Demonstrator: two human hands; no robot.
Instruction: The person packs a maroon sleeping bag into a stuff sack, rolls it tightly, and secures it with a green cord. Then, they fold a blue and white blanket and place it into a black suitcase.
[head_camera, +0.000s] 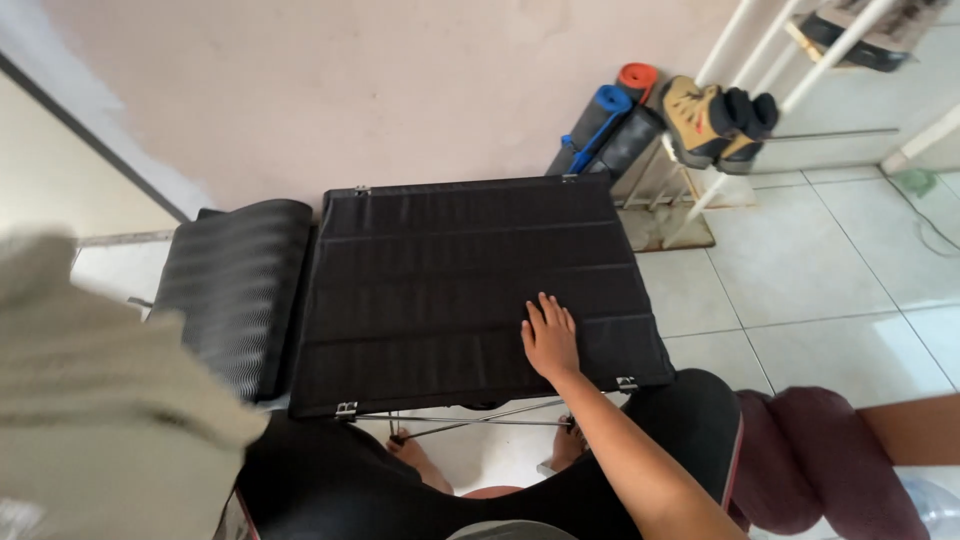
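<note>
One view only, head-worn. Looks steeply down and forward from the seated person's head, over the knees, onto a black folding table (470, 290) close below. Faces the pink wall (400, 90); tiled floor (820, 260) fills the right side. Close range, wide angle.

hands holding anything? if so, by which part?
Right hand grips nothing: it lies flat, palm down, on the near right part of the black folding table top. Left hand is out of view behind a blurred beige cloth.
</note>
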